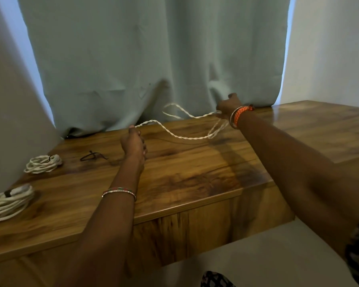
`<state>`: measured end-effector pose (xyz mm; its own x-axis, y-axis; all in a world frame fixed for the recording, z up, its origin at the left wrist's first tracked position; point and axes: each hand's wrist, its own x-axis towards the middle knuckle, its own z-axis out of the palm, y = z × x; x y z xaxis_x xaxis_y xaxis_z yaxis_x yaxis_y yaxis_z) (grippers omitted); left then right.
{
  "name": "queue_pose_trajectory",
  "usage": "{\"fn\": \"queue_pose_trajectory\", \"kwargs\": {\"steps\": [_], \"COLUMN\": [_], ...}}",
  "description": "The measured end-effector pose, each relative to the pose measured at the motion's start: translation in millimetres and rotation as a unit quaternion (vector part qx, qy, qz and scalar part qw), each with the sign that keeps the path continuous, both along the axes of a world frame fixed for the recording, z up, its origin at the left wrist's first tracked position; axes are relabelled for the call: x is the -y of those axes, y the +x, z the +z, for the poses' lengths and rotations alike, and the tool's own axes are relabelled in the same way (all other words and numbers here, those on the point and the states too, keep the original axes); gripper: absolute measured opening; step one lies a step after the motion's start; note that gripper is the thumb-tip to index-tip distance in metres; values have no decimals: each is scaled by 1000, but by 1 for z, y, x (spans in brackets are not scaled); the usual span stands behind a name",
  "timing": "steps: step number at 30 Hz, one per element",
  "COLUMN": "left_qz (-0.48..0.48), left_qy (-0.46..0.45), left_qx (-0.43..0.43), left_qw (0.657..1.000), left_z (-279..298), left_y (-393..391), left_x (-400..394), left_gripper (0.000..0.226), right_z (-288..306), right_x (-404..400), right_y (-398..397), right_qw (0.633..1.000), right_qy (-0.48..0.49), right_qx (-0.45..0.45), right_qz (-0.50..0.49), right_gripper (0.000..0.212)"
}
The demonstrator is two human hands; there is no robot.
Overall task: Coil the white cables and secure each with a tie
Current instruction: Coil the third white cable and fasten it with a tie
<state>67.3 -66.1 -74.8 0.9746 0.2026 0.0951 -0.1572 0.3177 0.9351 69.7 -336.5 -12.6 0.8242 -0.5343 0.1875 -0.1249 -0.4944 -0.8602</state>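
Note:
A white twisted cable [180,136] sags in the air between my two hands, above the wooden table [195,175]. My left hand [133,144] pinches one end of it at the fingertips. My right hand [228,107], near the curtain at the back, grips the cable where several loops hang from it. Two coiled white cables lie at the left: a small one [43,163] and a larger one [8,201] at the frame edge, each bound with a dark tie. A loose dark tie [92,155] lies on the table left of my left hand.
A pale green curtain [153,59] hangs right behind the table and touches its back edge. The table's front edge [187,208] runs below my forearms. Pale floor [267,255] shows at the lower right.

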Motion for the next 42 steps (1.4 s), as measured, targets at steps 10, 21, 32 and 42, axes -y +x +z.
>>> {"fn": "queue_pose_trajectory", "kwargs": {"steps": [10,21,32,42], "left_qz": [-22,13,-21,-96], "left_qy": [30,43,88,189], "left_qx": [32,27,11,51], "left_qw": [999,999,996,976], "left_z": [1,-2,-9,-8], "left_y": [1,6,12,5], "left_x": [6,11,11,18], "left_gripper": [38,39,38,39], "right_z": [-6,-71,-83,-79], "right_x": [-27,-15,-9,-37], "right_y": [-15,-24,-38,-55], "right_qw": [964,938,884,833], "right_qy": [-247,-344,-430,-509], "right_qx": [16,-27,-102,28], "right_qz": [93,27,153,216], "right_gripper": [71,34,77,30]}}
